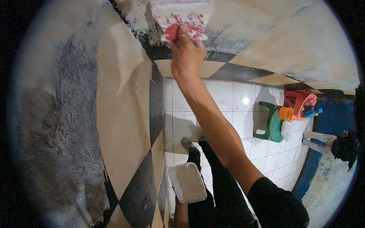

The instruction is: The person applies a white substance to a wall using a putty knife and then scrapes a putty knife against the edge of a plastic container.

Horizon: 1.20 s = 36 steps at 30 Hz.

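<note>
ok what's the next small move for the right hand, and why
Probably sweep the paste-smeared red spreader rightward over the dark streaks: the right hand holds it at the wall, white paste coats its blade, and the streaks look thinly covered.

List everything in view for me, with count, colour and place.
scraper: 1, red smeared white, in the right hand against the far wall
tub of paste: 1, whitish rim, beige-grey paste, lower centre
left wall: 1, beige and black with grey patches
far wall: 1, beige and black, top
tiled floor: 1, white, centre
green stool: 1, green, right
cup: 1, orange, by the green stool
plastic bag: 1, clear, below the cup
red stool: 1, red, behind the cup
other person: 1, dark and pale clothes, far right
right hand: 1, bare, on the scraper
left hand: 1, bare, under the tub, mostly hidden
</note>
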Motion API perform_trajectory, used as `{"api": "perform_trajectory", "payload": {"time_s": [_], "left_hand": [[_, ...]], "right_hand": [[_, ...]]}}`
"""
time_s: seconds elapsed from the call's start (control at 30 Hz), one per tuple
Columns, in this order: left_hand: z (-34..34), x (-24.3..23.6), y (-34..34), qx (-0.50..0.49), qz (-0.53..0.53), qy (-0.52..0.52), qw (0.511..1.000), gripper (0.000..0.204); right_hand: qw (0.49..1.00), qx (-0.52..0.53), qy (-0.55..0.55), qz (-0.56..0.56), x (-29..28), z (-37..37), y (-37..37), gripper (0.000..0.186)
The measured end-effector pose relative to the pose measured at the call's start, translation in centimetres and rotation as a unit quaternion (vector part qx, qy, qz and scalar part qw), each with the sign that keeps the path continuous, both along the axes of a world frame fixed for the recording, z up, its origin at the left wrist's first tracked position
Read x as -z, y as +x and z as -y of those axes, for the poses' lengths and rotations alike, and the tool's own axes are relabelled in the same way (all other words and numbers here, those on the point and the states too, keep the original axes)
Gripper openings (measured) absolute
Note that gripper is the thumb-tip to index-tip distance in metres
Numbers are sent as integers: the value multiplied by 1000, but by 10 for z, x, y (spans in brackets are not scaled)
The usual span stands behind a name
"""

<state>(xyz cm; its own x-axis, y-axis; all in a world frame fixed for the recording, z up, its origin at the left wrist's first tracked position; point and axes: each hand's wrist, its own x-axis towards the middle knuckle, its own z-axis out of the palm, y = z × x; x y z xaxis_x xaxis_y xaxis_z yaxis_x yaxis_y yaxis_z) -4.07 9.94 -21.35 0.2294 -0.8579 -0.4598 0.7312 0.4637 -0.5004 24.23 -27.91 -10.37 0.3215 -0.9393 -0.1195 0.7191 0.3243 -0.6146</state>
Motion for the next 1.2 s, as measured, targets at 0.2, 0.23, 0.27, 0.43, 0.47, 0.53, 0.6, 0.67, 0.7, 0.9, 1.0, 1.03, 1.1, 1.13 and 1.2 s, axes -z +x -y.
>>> {"api": "perform_trajectory", "payload": {"time_s": [0.2, 0.23, 0.27, 0.43, 0.47, 0.53, 0.6, 0.67, 0.7, 0.9, 1.0, 1.03, 1.1, 1.13, 1.2], "left_hand": [[3, -5, 8, -4, -6, -27, 1000, 82], [8, -9, 11, -5, -7, -34, 999, 82], [13, -14, 14, -6, 3, -34, 999, 81], [2, -7, 13, 33, 8, 13, 999, 93], [1, -10, 7, 24, 19, 23, 999, 92], [-2, -11, 3, 24, 14, 11, 1000, 87], [-3, -7, 7, 41, -17, -30, 999, 78], [-3, -6, 8, 43, -24, -32, 998, 78], [-3, -5, 8, 46, -24, -30, 998, 78], [15, -9, 15, 59, -23, -7, 998, 77], [28, -14, 20, 81, -21, -4, 997, 77], [26, -13, 20, 77, -19, 4, 997, 77], [18, -6, 14, 74, -11, 8, 997, 76], [16, -5, 12, 76, -8, 9, 997, 76], [13, -8, 11, 84, -5, 17, 996, 75]], "right_hand": [[984, 7, 175, -34, 89, -2, 46, 15], [982, -4, 186, -31, 117, -5, 39, 14], [974, -5, 224, -43, 144, -8, 23, 14], [959, -41, 231, -161, 172, -39, -81, 13], [966, -31, 217, -137, 158, -30, -98, 14], [990, -29, 119, -67, 120, -2, -124, 20], [996, -22, -9, -83, 65, 32, -141, 23], [999, 29, 7, -44, 12, 55, -135, 17], [999, 34, -5, -37, 0, 67, -131, 17], [991, 70, 84, -81, 72, 110, -103, 17], [986, 21, 147, -79, 178, 107, -141, 18], [982, 16, 169, -78, 182, 90, -146, 17], [976, 9, 204, -80, 172, 61, -164, 17], [984, 5, 164, -64, 157, 65, -170, 16], [996, -1, 80, -31, 107, 77, -180, 16]]}}
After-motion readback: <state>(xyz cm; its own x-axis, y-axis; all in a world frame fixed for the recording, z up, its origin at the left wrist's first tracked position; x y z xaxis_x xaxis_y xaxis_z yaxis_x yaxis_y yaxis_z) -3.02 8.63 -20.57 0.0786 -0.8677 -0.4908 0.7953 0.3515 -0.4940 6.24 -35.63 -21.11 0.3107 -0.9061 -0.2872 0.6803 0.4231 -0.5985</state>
